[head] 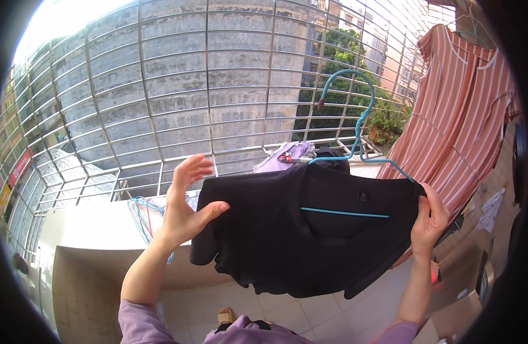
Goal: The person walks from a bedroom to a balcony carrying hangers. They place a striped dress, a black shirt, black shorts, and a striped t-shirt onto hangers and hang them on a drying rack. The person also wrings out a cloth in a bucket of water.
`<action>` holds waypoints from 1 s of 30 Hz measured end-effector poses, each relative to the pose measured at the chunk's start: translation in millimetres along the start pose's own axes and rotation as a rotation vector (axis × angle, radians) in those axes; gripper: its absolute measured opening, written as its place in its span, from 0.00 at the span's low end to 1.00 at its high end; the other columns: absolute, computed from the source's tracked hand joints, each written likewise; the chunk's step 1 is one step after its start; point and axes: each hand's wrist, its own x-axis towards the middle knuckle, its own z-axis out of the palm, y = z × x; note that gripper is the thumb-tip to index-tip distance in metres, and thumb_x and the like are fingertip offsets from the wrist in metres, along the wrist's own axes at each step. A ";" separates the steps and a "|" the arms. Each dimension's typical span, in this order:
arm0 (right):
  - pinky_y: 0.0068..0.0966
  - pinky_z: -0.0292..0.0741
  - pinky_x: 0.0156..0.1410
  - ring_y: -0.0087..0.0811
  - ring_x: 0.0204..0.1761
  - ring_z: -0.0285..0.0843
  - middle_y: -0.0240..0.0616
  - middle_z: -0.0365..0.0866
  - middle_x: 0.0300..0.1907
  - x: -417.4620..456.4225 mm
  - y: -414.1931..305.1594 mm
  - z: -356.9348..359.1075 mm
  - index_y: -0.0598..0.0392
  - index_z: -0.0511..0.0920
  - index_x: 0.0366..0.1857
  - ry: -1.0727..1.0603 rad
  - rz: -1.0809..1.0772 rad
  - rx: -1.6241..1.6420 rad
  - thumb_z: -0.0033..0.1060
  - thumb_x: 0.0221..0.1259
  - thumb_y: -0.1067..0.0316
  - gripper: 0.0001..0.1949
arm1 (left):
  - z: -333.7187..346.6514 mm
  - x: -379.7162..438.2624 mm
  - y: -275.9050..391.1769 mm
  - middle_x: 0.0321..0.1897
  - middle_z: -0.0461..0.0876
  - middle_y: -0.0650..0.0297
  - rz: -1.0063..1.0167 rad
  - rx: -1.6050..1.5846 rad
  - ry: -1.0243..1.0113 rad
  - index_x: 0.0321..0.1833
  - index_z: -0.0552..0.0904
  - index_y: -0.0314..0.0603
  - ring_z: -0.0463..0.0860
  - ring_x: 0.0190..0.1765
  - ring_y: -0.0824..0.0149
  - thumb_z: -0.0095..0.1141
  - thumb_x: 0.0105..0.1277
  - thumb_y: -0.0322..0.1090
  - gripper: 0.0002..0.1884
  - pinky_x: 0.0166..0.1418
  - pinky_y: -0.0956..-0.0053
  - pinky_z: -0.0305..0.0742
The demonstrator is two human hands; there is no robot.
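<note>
A black short-sleeved top (255, 228) hangs on a blue coated wire hanger (367, 99) in front of me. The hanger's hook rises above the neckline, and its lower bar shows across the neck opening. My right hand (431, 215) pinches the top at the shoulder on the right, by the hanger's end. At the left shoulder, my left hand (186, 202) is spread, thumb in front of the fabric and fingers raised behind its edge. I see no cloth gripped in it. The hanger's left arm is mostly hidden inside the top.
Metal security bars (208, 86) close off the balcony ahead. On the white ledge (92, 223) lies a bundle of blue and pink hangers (145, 215). A lilac cloth (285, 157) sits behind the top. At right hangs a pink striped dress (444, 116), with a potted plant (380, 129) beyond.
</note>
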 end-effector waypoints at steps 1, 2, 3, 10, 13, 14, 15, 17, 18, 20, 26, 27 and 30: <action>0.26 0.76 0.47 0.35 0.38 0.84 0.44 0.85 0.36 0.6 1.0 0.9 0.66 0.80 0.43 0.004 -0.001 0.006 0.55 0.67 0.77 0.07 | -1.5 -3.7 -9.0 0.47 0.82 0.57 -0.128 0.018 -0.076 0.60 0.72 0.37 0.81 0.49 0.67 0.71 0.60 0.36 0.29 0.57 0.70 0.74; 0.26 0.76 0.47 0.35 0.39 0.84 0.44 0.85 0.36 1.9 2.2 1.9 0.66 0.80 0.43 0.009 -0.002 0.011 0.56 0.67 0.77 0.07 | -4.5 -6.3 -20.3 0.41 0.83 0.62 -0.295 -0.085 -0.097 0.56 0.73 0.37 0.79 0.44 0.72 0.68 0.62 0.33 0.22 0.50 0.75 0.73; 0.26 0.76 0.47 0.35 0.39 0.84 0.44 0.85 0.36 3.3 4.6 3.2 0.66 0.80 0.43 0.006 0.001 0.012 0.56 0.67 0.76 0.07 | -7.3 -6.6 -34.4 0.35 0.83 0.66 -0.463 -0.195 -0.124 0.52 0.75 0.36 0.77 0.38 0.77 0.64 0.65 0.30 0.15 0.44 0.79 0.73; 0.24 0.76 0.42 0.33 0.35 0.84 0.44 0.84 0.33 23.7 12.6 -18.0 0.64 0.82 0.42 0.057 0.067 -0.027 0.59 0.62 0.79 0.07 | 7.5 38.5 -74.0 0.28 0.78 0.70 -0.319 -0.143 -0.269 0.43 0.79 0.32 0.72 0.35 0.80 0.50 0.76 0.40 0.15 0.40 0.83 0.68; 0.24 0.77 0.37 0.33 0.31 0.85 0.44 0.84 0.31 45.5 4.5 -11.0 0.63 0.82 0.42 0.089 -0.014 -0.006 0.61 0.59 0.82 0.09 | 7.1 37.3 -81.8 0.40 0.82 0.64 -0.273 -0.330 -0.105 0.56 0.78 0.36 0.79 0.44 0.74 0.43 0.76 0.57 0.27 0.48 0.77 0.73; 0.24 0.77 0.36 0.34 0.31 0.85 0.44 0.85 0.30 53.3 8.5 -8.7 0.63 0.82 0.42 0.108 -0.003 0.009 0.61 0.58 0.82 0.09 | 2.8 27.9 -92.4 0.43 0.82 0.63 -0.299 -0.391 -0.070 0.58 0.76 0.38 0.80 0.47 0.71 0.38 0.75 0.62 0.32 0.51 0.75 0.72; 0.24 0.77 0.35 0.34 0.30 0.86 0.45 0.85 0.30 62.3 9.5 -14.4 0.62 0.82 0.42 0.116 0.007 0.013 0.62 0.58 0.82 0.09 | 5.4 16.4 -107.3 0.46 0.82 0.61 -0.335 -0.468 -0.039 0.60 0.75 0.40 0.80 0.50 0.68 0.33 0.73 0.68 0.36 0.54 0.72 0.72; 0.23 0.78 0.36 0.32 0.32 0.87 0.48 0.86 0.31 82.9 8.5 -38.4 0.63 0.83 0.43 0.187 0.019 -0.059 0.63 0.59 0.80 0.09 | 22.8 -13.6 -137.6 0.45 0.83 0.61 -0.495 -0.630 -0.048 0.60 0.75 0.40 0.79 0.52 0.67 0.29 0.71 0.72 0.40 0.56 0.70 0.69; 0.23 0.77 0.37 0.32 0.32 0.87 0.48 0.86 0.30 96.7 5.1 -49.6 0.63 0.84 0.42 0.203 0.081 -0.080 0.63 0.60 0.78 0.08 | 30.6 -41.8 -166.4 0.45 0.83 0.61 -0.629 -0.571 -0.015 0.59 0.75 0.41 0.80 0.51 0.67 0.27 0.70 0.74 0.41 0.57 0.69 0.68; 0.23 0.77 0.37 0.32 0.32 0.87 0.48 0.86 0.29 126.7 9.7 -63.7 0.63 0.84 0.41 0.279 0.086 -0.097 0.65 0.60 0.75 0.08 | 45.3 -126.6 -255.7 0.45 0.83 0.61 -0.850 -0.465 -0.065 0.57 0.76 0.43 0.79 0.52 0.68 0.36 0.71 0.70 0.35 0.52 0.67 0.71; 0.31 0.76 0.42 0.41 0.35 0.86 0.46 0.86 0.30 216.2 61.5 -137.7 0.57 0.85 0.39 0.415 0.079 -0.413 0.67 0.59 0.62 0.10 | 183.4 -197.3 -283.5 0.37 0.84 0.57 -0.830 -0.537 -0.678 0.52 0.81 0.33 0.80 0.35 0.67 0.58 0.70 0.33 0.13 0.41 0.72 0.76; 0.33 0.76 0.44 0.43 0.37 0.86 0.45 0.86 0.31 235.0 62.1 -142.8 0.54 0.86 0.39 0.429 0.126 -0.403 0.67 0.59 0.61 0.10 | 187.5 -199.6 -307.6 0.38 0.84 0.58 -0.606 -0.562 -0.750 0.53 0.81 0.33 0.80 0.35 0.67 0.58 0.70 0.34 0.14 0.42 0.72 0.76; 0.37 0.76 0.44 0.45 0.39 0.85 0.44 0.86 0.32 274.6 57.0 -169.0 0.49 0.87 0.38 0.516 0.182 -0.571 0.65 0.60 0.58 0.09 | 230.6 -173.9 -297.1 0.39 0.84 0.58 -0.303 -0.659 -0.792 0.54 0.79 0.34 0.81 0.36 0.66 0.59 0.70 0.35 0.15 0.42 0.72 0.76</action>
